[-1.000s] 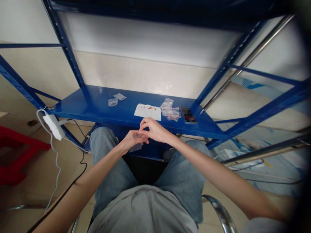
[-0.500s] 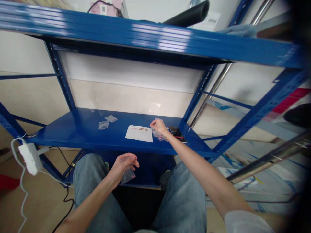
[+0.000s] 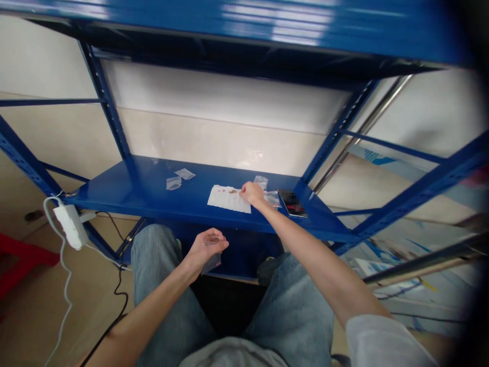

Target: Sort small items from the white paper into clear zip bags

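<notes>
A clear plastic bag (image 3: 211, 264) hangs from my left hand (image 3: 208, 247), whose fingers are closed on it in front of the shelf edge. My right hand (image 3: 252, 193) is pinched over the right end of a white paper sheet (image 3: 228, 202); anything between its fingertips is too small to make out. Small reddish and brown pieces (image 3: 232, 191) lie on the paper. Just right of my right hand are more clear bags (image 3: 272, 198), one with something reddish in it. Two clear bags (image 3: 179, 178) lie farther left on the blue shelf (image 3: 153, 196).
A dark phone-like object (image 3: 292, 203) lies at the shelf's right end. Blue uprights (image 3: 109, 112) frame the shelf, with a thick beam (image 3: 183, 18) overhead. A white power strip (image 3: 72, 227) with cables hangs at the left, above a red stool (image 3: 26, 260).
The view has tilted down and shifted. My right hand has moved left from the clear bags to the paper's right end. My left hand still holds its bag.
</notes>
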A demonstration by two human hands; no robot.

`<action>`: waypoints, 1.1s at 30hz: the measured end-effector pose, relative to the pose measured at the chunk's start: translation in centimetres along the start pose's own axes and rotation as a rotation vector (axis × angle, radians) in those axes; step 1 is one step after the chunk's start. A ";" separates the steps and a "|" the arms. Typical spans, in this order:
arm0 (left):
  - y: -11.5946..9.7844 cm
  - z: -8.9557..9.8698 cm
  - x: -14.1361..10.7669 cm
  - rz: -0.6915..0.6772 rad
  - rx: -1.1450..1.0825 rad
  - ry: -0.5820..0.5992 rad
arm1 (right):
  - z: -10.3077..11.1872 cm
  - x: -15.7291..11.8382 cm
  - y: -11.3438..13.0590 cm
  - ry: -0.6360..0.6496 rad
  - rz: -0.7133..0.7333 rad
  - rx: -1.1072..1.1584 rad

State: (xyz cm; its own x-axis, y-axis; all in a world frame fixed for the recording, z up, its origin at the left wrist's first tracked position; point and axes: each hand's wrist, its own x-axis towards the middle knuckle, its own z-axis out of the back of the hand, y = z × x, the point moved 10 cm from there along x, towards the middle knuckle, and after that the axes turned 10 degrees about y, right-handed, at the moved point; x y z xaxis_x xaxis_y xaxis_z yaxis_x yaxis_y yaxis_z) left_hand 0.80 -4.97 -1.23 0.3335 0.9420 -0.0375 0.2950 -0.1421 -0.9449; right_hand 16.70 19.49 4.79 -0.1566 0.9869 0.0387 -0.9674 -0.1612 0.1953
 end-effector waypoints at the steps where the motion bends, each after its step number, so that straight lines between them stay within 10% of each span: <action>1: 0.0 0.0 -0.1 0.003 0.016 -0.001 | 0.1 -0.2 0.2 -0.005 -0.006 -0.012; 11: 1.2 -0.3 0.2 0.051 0.210 0.046 | 5.0 -7.4 2.2 -0.151 0.197 0.312; 17: 3.0 -2.0 -0.1 0.102 0.398 0.213 | 1.3 -20.6 4.1 0.097 0.415 0.769; 21: 3.7 -3.0 -0.2 0.027 0.452 0.264 | -0.8 -26.3 3.7 0.039 0.354 0.972; 33: 4.6 -3.6 -0.6 0.098 0.410 0.300 | -1.1 -27.5 3.6 -0.104 0.486 0.872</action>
State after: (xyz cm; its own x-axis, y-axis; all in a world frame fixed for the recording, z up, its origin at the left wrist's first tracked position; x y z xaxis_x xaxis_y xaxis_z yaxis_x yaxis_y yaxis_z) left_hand 5.20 -7.34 -4.36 0.6021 0.7929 -0.0940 -0.1059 -0.0374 -0.9937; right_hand 17.30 -8.20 3.30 -0.4376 0.8138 0.3824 -0.3128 -0.5365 0.7838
